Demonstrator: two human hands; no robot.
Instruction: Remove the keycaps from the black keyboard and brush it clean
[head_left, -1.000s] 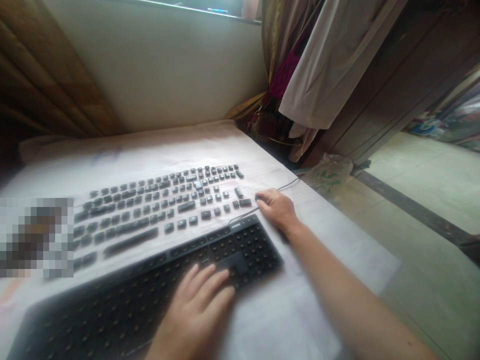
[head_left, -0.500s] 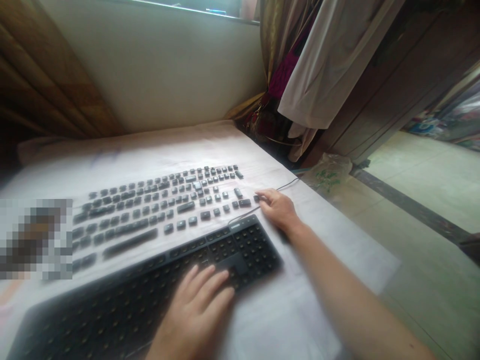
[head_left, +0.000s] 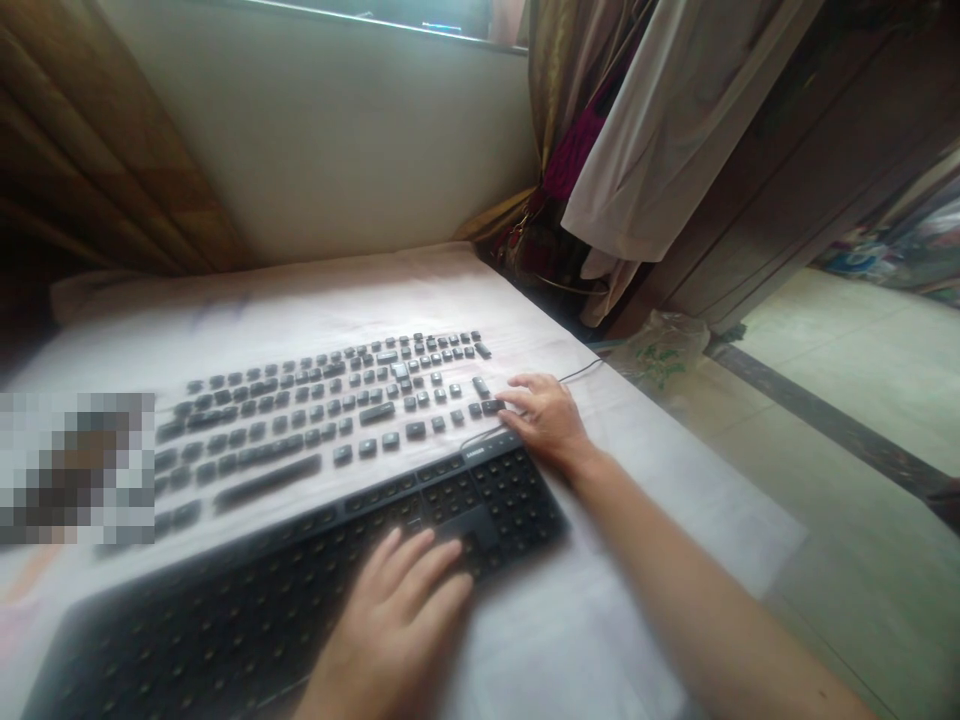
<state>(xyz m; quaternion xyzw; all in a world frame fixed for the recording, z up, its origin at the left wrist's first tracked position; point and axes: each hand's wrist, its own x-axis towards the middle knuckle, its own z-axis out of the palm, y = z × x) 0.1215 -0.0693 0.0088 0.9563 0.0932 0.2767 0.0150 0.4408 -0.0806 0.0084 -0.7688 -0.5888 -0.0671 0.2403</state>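
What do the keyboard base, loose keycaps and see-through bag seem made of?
Keyboard base: probably black plastic, fairly matte; straight-edged panels. Loose keycaps: likely dark plastic, slightly glossy; tops catch highlights. Bag: apparently shiny plastic film; see-through, crinkled.

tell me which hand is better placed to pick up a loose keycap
Probably the right hand: it is right at the near right end of the loose keycaps, while the left hand lies over the keyboard.

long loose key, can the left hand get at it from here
Probably yes: the left hand is over the keyboard, and the long loose key lies beyond its far edge with nothing covering it.
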